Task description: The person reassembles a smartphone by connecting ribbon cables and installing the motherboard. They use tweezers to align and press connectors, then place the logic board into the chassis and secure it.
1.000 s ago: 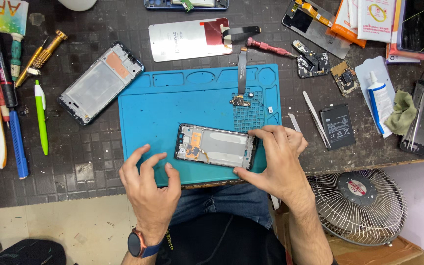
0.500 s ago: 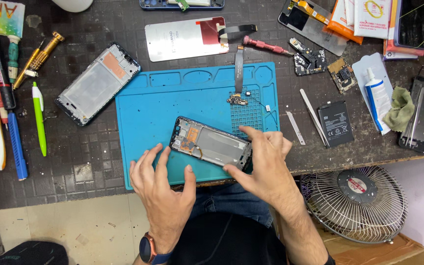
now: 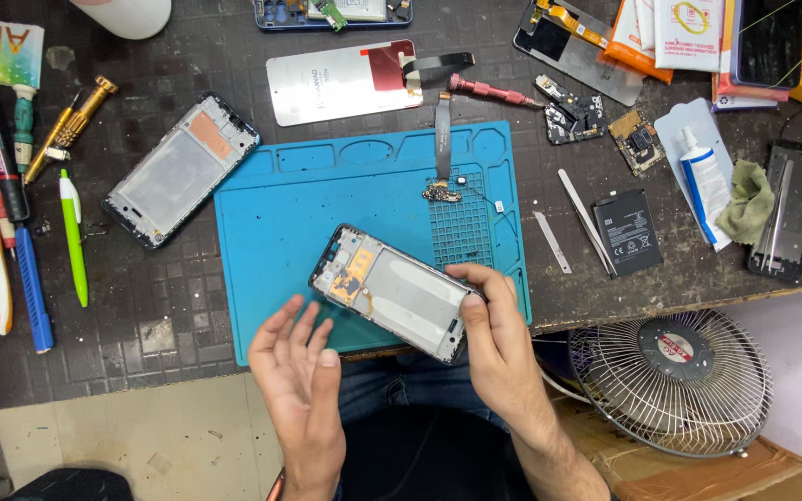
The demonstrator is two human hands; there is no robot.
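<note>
Left hand (image 3: 301, 371) has come off the phone frame (image 3: 392, 292); now open, palm up, fingers spread, touching nothing. Right hand (image 3: 494, 339) pinches frame's lower-right end. Frame over blue repair mat (image 3: 271, 223), long axis upper-left to lower-right.

A work mat (image 3: 290, 209) lay on the bench. Left of the mat sat a spare phone frame (image 3: 181, 170); right of it, a battery (image 3: 627, 232); behind it, a back panel (image 3: 343, 82); over its near edge, an opened phone (image 3: 392, 292).

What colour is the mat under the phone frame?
The mat is blue, clearest in the head view, under the phone frame.
</note>
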